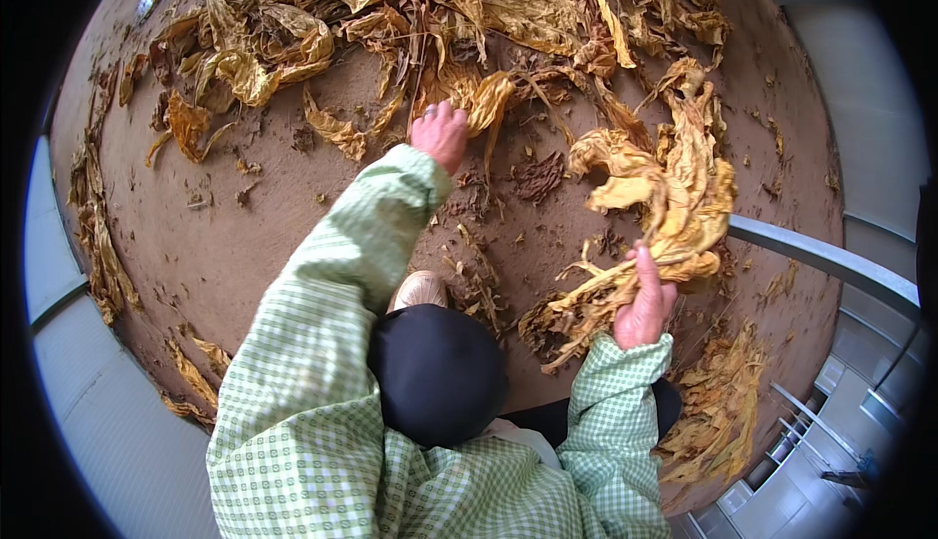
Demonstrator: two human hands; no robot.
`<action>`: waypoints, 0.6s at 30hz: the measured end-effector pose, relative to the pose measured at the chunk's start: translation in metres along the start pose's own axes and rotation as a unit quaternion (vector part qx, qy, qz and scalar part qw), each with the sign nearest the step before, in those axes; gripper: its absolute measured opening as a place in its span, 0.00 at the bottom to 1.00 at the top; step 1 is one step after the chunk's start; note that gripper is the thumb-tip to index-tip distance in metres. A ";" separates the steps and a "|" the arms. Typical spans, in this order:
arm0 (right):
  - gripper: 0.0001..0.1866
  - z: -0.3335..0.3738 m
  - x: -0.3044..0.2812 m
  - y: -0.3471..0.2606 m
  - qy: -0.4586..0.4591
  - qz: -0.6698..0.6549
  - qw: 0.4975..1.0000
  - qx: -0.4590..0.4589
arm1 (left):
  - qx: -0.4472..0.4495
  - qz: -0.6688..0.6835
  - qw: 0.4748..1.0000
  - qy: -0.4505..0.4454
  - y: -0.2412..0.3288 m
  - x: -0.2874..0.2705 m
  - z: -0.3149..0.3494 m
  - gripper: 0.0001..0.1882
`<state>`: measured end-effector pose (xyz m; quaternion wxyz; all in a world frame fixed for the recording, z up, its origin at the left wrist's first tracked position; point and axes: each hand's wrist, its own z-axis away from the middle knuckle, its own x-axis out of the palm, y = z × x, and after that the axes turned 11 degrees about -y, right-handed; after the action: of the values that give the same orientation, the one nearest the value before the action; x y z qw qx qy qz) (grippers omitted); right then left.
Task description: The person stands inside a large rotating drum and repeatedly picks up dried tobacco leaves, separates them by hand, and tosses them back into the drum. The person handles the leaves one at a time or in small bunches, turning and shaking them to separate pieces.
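Leftmost, a strip (98, 236) of dry leaves lies along the left edge of the floor (264, 236). Farther right, the left hand (442, 136) is stretched out to the near side of the heap (508, 11), which spreads along the floor's far edge; its fingertips are hidden among leaves, so whether they grasp any I cannot tell. From that hand the heap lies straight ahead, right at the fingers, and the stalks there run roughly away from the person; the left hand is clearly nearer to it than the right. A shoe (422, 288) stands on the floor nearer the body, and a dark clump (539, 177) lies between the hands. Next, the right hand (643, 309) grasps a bunch (699, 187) toward the floor's right edge, thumb laid over it; its long axis slants, stalk ends toward the person and to the left, blades reaching up and away. Beyond, a patch (723, 402) of leaves covers the near right corner, and a bar (831, 258) juts in at the right edge. Counted: one strip, one heap, one shoe, one clump, one bunch, one patch, one bar; single leaves overlap too much to number.
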<state>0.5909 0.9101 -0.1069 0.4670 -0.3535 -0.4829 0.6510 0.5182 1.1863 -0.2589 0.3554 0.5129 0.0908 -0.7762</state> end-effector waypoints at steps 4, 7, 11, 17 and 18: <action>0.11 0.000 0.001 0.044 -0.014 -0.100 0.989 0.109 | 0.004 0.514 0.843 -0.160 -0.050 -0.035 0.049 0.08; 0.09 0.007 0.022 0.047 -0.035 -0.028 0.992 0.115 | 0.053 0.732 0.657 -0.172 -0.088 -0.048 0.082 0.08; 0.09 0.006 0.028 0.046 -0.094 -0.055 0.984 0.143 | 0.037 0.815 0.560 -0.145 -0.101 -0.058 0.101 0.08; 0.09 0.003 0.026 0.049 -0.119 -0.037 0.986 0.114 | -0.206 0.094 0.972 0.059 -0.139 -0.010 0.096 0.16; 0.09 0.004 0.023 0.049 -0.111 -0.031 0.987 0.114 | -0.222 -0.165 0.949 0.152 -0.125 -0.013 0.105 0.17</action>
<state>0.5672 0.9260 -0.1534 0.4677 -0.2088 -0.4650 0.7221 0.3637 1.2307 -0.2278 0.3091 0.5105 0.3968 -0.6974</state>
